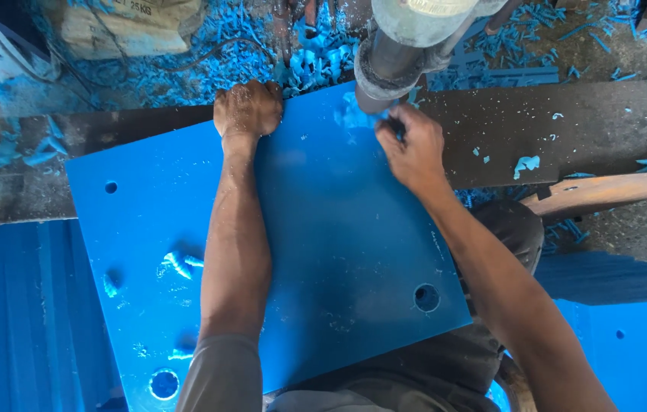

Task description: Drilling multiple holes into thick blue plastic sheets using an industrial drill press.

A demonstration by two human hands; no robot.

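While the blue plastic sheet (316, 252) lies flat and slightly skewed across the dark tabletop (567, 130), both hands rest at its far edge. Left hand (247, 108), at 11 o'clock on the sheet: fingers curled over the far edge, clamped on the sheet. Right hand (413, 149), at 1 o'clock: fingers pinched together on a small dark object, too hidden to identify, just below the drill head (407, 46). Drill head: grey, cylindrical, standing over the sheet's far edge beside a heap of blue shavings (350, 116). Sheet: round holes near its corners, one at 5 o'clock (425, 297), one at 7 o'clock (164, 384), a small one at 10 o'clock (111, 187). Loose blue curls (178, 263) lie at 8 o'clock. Wooden plank (613, 192) at 3 o'clock, off the sheet.
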